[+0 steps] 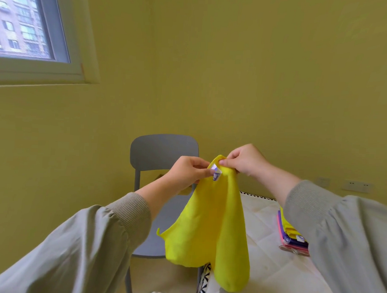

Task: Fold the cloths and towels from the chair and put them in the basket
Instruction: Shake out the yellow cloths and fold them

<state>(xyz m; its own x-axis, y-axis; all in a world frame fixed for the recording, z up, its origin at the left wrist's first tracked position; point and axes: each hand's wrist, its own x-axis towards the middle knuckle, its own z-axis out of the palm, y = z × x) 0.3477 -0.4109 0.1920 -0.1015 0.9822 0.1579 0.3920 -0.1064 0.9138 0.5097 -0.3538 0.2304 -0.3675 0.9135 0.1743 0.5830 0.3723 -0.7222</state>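
While aloft, yellow cloth [208,225] between both hands [188,170] [245,162]

Loose grey sleeves [82,241] with ribbed knit cuffs [132,212]

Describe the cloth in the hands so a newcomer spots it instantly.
Before the grey chair, the left hand and right hand pinch the top of a hanging yellow cloth. Unlike the folded stack lying on the white quilted surface, it hangs loose, label showing.

Bed [262,217]: white quilted top, zigzag trim, just right of the grey chair [163,153].
Stack [293,241]: folded yellow, purple, pink cloths on the bed, well right of the chair.
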